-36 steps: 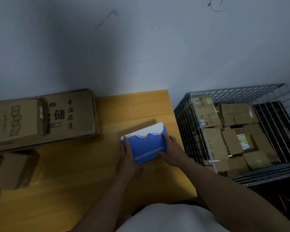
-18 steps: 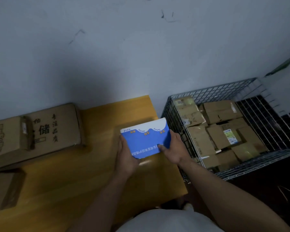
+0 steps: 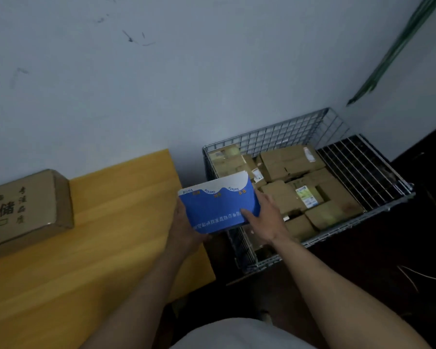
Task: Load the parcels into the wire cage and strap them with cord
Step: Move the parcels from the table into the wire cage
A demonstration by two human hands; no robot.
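A blue and white parcel box (image 3: 218, 205) hangs in the air over the gap between the table and the wire cage's left wall. My left hand (image 3: 184, 227) grips its left edge from below. My right hand (image 3: 264, 217) holds its right edge, thumb on the top face. The wire cage (image 3: 282, 134) stands on the floor to the right and holds several brown cardboard parcels (image 3: 287, 162). No cord is in view.
A yellow wooden table (image 3: 98, 235) lies to the left, against the grey wall. A large cardboard box (image 3: 28, 207) with printed characters sits on its far left. A green strip (image 3: 393, 51) runs down the wall corner. The floor around the cage is dark.
Both hands lifted the blue box off the table and carried it right, to the cage's left edge. The view turned toward the cage.
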